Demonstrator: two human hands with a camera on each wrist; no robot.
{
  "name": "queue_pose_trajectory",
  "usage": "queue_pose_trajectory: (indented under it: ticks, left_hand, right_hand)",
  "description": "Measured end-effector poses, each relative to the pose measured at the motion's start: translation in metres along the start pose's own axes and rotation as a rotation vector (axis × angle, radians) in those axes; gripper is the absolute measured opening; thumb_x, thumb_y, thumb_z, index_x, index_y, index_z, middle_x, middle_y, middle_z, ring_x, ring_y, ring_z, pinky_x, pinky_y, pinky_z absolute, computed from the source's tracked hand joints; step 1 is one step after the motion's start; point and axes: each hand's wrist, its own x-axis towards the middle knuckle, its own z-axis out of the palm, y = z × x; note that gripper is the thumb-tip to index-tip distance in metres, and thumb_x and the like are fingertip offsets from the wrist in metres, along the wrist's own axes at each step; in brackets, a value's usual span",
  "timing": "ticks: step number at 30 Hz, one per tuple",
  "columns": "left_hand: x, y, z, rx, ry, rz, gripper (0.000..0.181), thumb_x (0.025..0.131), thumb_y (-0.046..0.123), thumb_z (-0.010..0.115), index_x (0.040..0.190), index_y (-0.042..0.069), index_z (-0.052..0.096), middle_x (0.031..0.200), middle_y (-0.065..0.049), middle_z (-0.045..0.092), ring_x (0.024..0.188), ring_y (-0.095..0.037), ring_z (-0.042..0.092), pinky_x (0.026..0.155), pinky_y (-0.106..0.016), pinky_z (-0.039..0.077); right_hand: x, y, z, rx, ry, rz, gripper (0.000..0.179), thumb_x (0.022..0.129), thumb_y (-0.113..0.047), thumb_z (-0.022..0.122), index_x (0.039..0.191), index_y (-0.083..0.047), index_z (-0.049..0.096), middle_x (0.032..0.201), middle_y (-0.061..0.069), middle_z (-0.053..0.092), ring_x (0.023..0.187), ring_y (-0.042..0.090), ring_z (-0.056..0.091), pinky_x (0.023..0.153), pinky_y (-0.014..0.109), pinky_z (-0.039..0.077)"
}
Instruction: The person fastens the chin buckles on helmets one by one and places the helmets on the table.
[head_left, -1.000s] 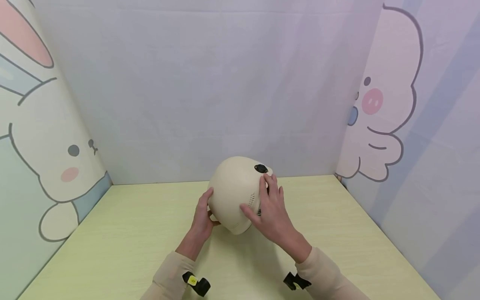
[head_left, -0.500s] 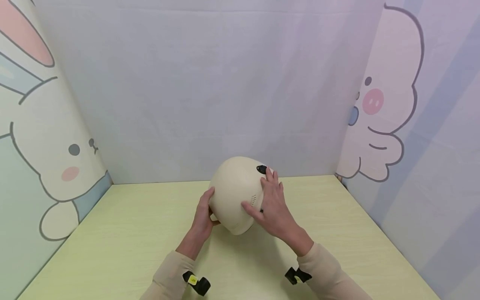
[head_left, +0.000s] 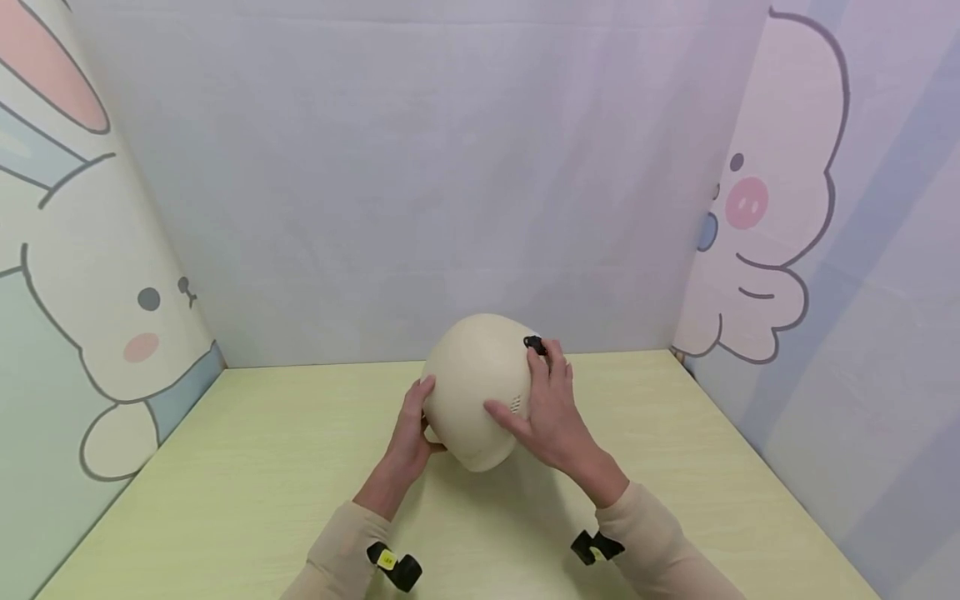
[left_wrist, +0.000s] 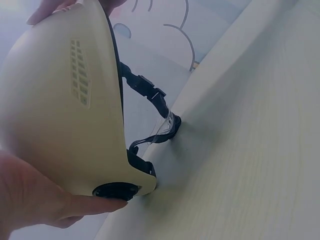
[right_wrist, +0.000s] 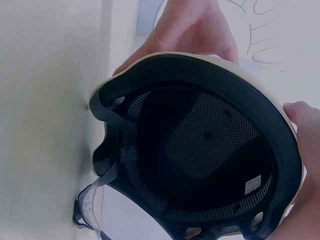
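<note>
A cream helmet (head_left: 472, 392) is held on its side over the table, its crown toward me in the head view. My left hand (head_left: 405, 429) grips its left side, thumb on the shell; in the left wrist view one finger lies along a black round fitting (left_wrist: 115, 191). On the right side, my right hand (head_left: 555, 425) holds the shell with thumb spread and fingertips near another black fitting (head_left: 534, 343). The right wrist view looks into the dark padded lining (right_wrist: 200, 150). A black buckled chin strap (left_wrist: 142, 85) hangs out toward the table, with a clear chin cup (right_wrist: 90, 205).
The pale wood-grain table (head_left: 262, 467) spreads around the helmet. A grey curtain (head_left: 435, 167) closes off the back, and printed cartoon panels (head_left: 780, 208) stand at both sides. Black wrist cameras (head_left: 395, 568) sit on both beige sleeves (head_left: 652, 533).
The helmet has turned and shifted slightly right between my hands; its far black fitting and side vents have moved right. My right hand has moved a little with it, while the left keeps its grip.
</note>
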Motion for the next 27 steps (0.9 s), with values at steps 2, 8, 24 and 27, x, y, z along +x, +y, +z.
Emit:
queue_pose_trajectory:
  ticks: [2,8,24,27]
  left_hand:
    - [-0.0002,0.0001,0.0001,0.003,-0.002,-0.002,0.085,0.097,0.057,0.048,0.160,0.020,0.005,0.160,-0.015,0.013,0.144,-0.044,0.020,0.095,-0.077,0.031]
    - [0.0000,-0.0008,-0.0004,0.014,-0.017,0.001,0.084,0.099,0.055,0.047,0.161,0.020,0.003,0.161,-0.015,0.011,0.141,-0.049,0.023,0.097,-0.076,0.031]
    - [0.0016,-0.0043,-0.0004,0.030,-0.037,-0.009,0.077,0.099,0.054,0.046,0.160,0.019,0.014,0.161,-0.014,0.011,0.144,-0.045,0.017,0.096,-0.080,0.028]
    - [0.0009,-0.0045,-0.0006,0.048,-0.040,-0.011,0.078,0.099,0.055,0.046,0.160,0.017,0.015,0.161,-0.015,0.010,0.144,-0.046,0.017,0.097,-0.078,0.029]
  right_hand:
    - [0.0002,0.0001,-0.0013,0.009,-0.022,0.016,0.095,0.086,-0.051,0.072,0.145,0.011,0.032,0.159,0.028,0.011,0.144,0.047,0.016,0.109,0.068,0.023]
    - [0.0007,-0.0005,-0.0046,0.024,-0.072,0.063,0.096,0.085,-0.048,0.074,0.144,0.013,0.029,0.162,0.028,0.005,0.150,0.043,-0.001,0.112,0.070,0.009]
    - [0.0036,0.0044,-0.0035,-0.001,-0.018,0.086,0.111,0.079,-0.056,0.077,0.151,0.009,0.022,0.150,0.029,0.023,0.133,0.043,0.034,0.097,0.058,0.046]
    - [0.0039,0.0053,-0.0036,0.000,-0.019,0.101,0.107,0.080,-0.056,0.076,0.151,0.007,0.027,0.148,0.030,0.024,0.131,0.043,0.035,0.096,0.059,0.046]
